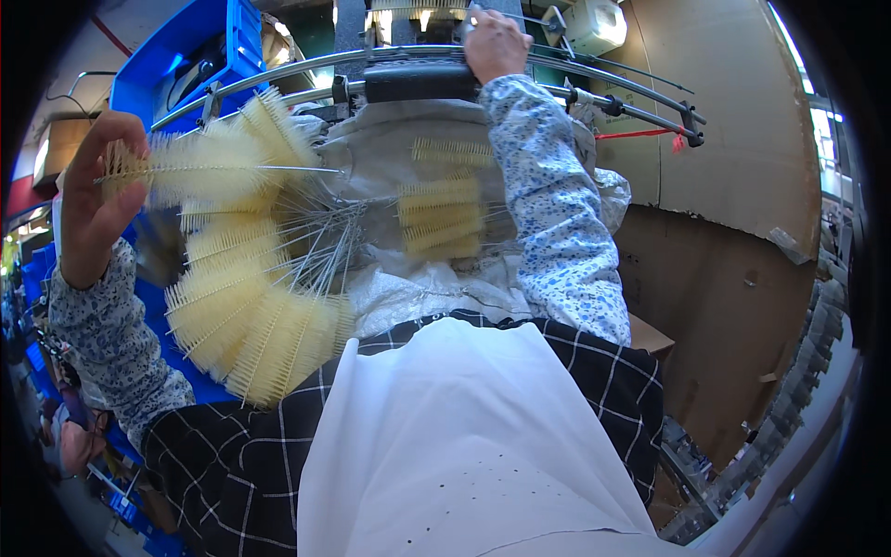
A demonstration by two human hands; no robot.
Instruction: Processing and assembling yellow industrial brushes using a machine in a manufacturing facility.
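Lifting one bottle brush [200, 169] off the fanned pile [251, 306] in the closed left hand [97, 200].
Reaching up with right hand [495, 44] gripping something small near the rail [594, 88]; likely needing brush carried there next.

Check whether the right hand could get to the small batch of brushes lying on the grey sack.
Probably yes: the right hand is up on the black bar, but the brushes lie uncovered on the grey sack beside its forearm.

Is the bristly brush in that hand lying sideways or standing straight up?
Sideways. The left hand holds the brush level, its wire stem pointing right, above a fanned pile of brushes.
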